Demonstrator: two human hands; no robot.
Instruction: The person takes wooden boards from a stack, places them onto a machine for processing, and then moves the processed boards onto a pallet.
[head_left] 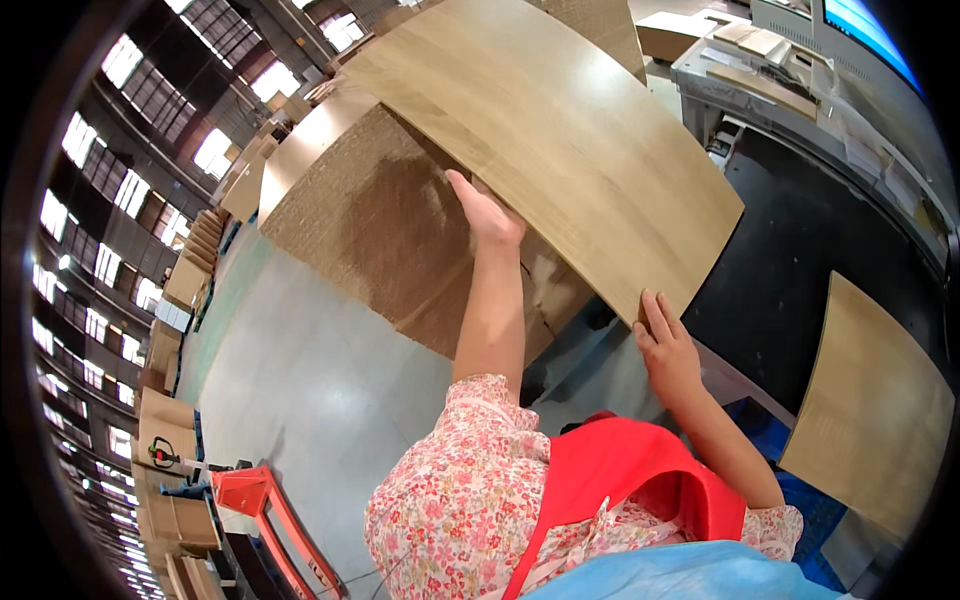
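Observation:
A large wood-grain panel (570,130) is held between my two hands, slanting across the upper middle of the view. My left hand (487,212) supports its long near edge from below. The thumb there points outward, while the other fingers are hidden beneath the panel. Close to the near right corner, my right hand (667,345) grips the edge with fingers on the top face and its thumb out of sight. Behind and below the panel is a tall stack (365,225) with a rough brown side.
To the right is a black worktop (800,240), with another wood-grain panel (875,400) at its near end. A grey machine bench (760,85) with a screen (875,35) stands at the back right. An orange pallet jack (270,510) is on the floor at lower left.

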